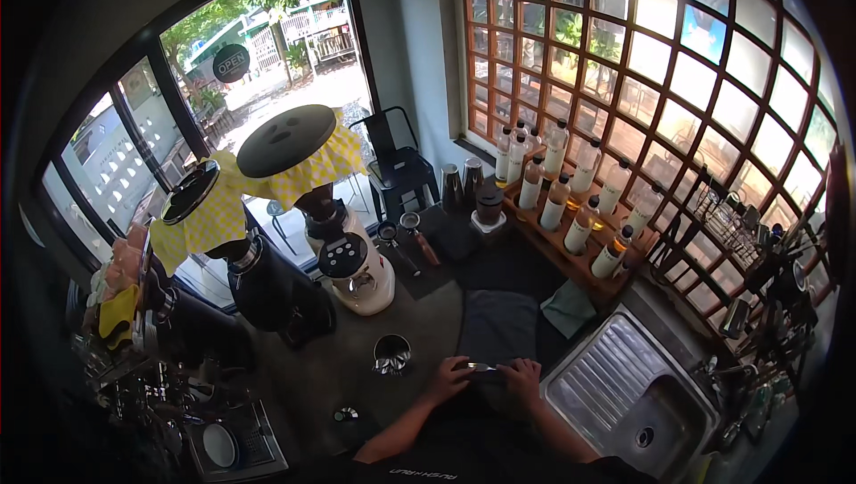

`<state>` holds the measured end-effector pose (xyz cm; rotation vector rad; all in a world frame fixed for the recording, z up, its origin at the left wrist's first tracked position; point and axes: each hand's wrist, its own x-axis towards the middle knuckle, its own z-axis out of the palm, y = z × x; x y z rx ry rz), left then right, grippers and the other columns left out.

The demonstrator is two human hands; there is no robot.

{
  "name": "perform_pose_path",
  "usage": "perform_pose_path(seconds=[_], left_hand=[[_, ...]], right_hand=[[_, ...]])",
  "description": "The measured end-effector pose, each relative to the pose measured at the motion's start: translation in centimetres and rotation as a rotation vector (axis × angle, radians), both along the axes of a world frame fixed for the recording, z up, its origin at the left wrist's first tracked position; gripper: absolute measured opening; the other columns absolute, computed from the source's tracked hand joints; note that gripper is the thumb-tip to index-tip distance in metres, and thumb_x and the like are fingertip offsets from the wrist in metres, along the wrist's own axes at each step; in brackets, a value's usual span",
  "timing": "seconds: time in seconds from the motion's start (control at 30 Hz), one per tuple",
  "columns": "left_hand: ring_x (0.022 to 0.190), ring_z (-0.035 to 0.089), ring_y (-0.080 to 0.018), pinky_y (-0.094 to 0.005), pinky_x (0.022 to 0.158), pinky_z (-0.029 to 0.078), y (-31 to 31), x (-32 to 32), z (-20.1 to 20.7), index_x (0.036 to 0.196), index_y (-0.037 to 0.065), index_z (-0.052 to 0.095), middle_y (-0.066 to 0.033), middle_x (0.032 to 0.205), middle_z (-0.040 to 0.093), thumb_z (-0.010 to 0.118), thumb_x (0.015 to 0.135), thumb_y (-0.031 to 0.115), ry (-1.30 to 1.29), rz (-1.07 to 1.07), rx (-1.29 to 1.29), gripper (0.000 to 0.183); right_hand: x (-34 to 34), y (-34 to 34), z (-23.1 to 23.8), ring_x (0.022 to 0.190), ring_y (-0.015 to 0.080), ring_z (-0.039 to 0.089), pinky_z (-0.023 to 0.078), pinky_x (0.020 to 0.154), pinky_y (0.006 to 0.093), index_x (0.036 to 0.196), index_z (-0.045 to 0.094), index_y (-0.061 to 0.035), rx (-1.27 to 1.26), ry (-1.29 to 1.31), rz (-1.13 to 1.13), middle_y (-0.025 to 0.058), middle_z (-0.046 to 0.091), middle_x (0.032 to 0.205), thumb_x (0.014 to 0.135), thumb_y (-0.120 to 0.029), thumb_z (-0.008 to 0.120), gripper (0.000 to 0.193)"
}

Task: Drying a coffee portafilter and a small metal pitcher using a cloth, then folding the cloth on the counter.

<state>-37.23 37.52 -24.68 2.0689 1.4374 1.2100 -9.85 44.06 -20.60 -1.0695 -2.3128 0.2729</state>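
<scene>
Near the counter's front edge, both my hands hold a small silvery utensil, slim and shiny like a piece of cutlery (481,366). Its left end is in the closed fingers of my left hand (450,380); my right hand (520,377) grips the other end. Whether it is a spoon or a fork is too small to tell. Beneath and beyond it lies a dark folded cloth (499,322). To the left of my left hand stands a metal cup (392,348) with shiny pieces inside. A small round dark object (345,414) sits nearer to me.
A steel sink (606,364) is at my right. Behind it, a wooden rack (571,257) holds several labelled bottles. A white grinder (361,279) and a black grinder (276,292) stand to the left, near portafilters (423,250). A green cloth (568,307) lies beside the sink.
</scene>
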Motion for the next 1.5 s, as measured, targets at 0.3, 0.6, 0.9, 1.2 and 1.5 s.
perform_pose_path(seconds=[0.3, 0.6, 0.9, 1.2, 1.5], left_hand=[[0.119, 0.069, -0.0296, -0.0430, 0.104, 0.056, 0.3, 0.6, 0.3, 0.111, 0.015, 0.084, -0.0064, 0.125, 0.074, 0.088, 0.084, 0.013, -0.130, 0.117, -0.086, 0.028], [0.116, 0.068, -0.0323, -0.0449, 0.103, 0.054, 0.8, 0.5, 1.0, 0.112, 0.012, 0.082, -0.0088, 0.118, 0.074, 0.083, 0.087, 0.015, -0.064, 0.175, -0.159, 0.025], [0.112, 0.067, -0.0318, -0.0434, 0.100, 0.051, 1.0, 1.4, 2.8, 0.118, 0.013, 0.081, -0.0086, 0.112, 0.069, 0.082, 0.091, 0.017, -0.045, 0.171, -0.100, 0.027], [0.108, 0.065, -0.0318, -0.0435, 0.099, 0.050, 1.0, 1.6, 2.4, 0.115, 0.012, 0.081, -0.0089, 0.109, 0.068, 0.079, 0.095, 0.017, -0.063, 0.193, -0.102, 0.021], [0.107, 0.067, -0.0314, -0.0433, 0.098, 0.049, 1.2, 1.8, 2.1, 0.111, 0.012, 0.082, -0.0088, 0.107, 0.068, 0.079, 0.096, 0.015, -0.075, 0.211, -0.094, 0.016]], right_hand=[[0.3, -0.8, -0.8, 0.105, 0.0281, 0.063, 0.047, 0.088, 0.0448, 0.119, 0.084, -0.0231, -0.042, 0.038, -0.033, 0.0049, 0.066, 0.106, 0.085, -0.018, 0.075, 0.035], [1.3, -1.9, 0.2, 0.120, 0.0390, 0.061, 0.049, 0.104, 0.0505, 0.121, 0.069, -0.0068, -0.130, 0.238, -0.034, 0.0159, 0.064, 0.126, 0.078, -0.017, 0.083, 0.047], [1.3, -1.6, -0.5, 0.122, 0.0381, 0.061, 0.050, 0.104, 0.0490, 0.115, 0.071, -0.0072, -0.151, 0.229, -0.044, 0.0145, 0.065, 0.125, 0.075, -0.010, 0.079, 0.041], [1.1, -1.5, -0.7, 0.120, 0.0377, 0.062, 0.050, 0.102, 0.0491, 0.112, 0.071, -0.0090, -0.147, 0.246, -0.059, 0.0130, 0.066, 0.123, 0.081, -0.003, 0.076, 0.032], [1.0, -1.4, -0.4, 0.117, 0.0383, 0.062, 0.051, 0.100, 0.0488, 0.108, 0.072, -0.0077, -0.133, 0.267, -0.072, 0.0138, 0.067, 0.119, 0.082, 0.001, 0.072, 0.027]])
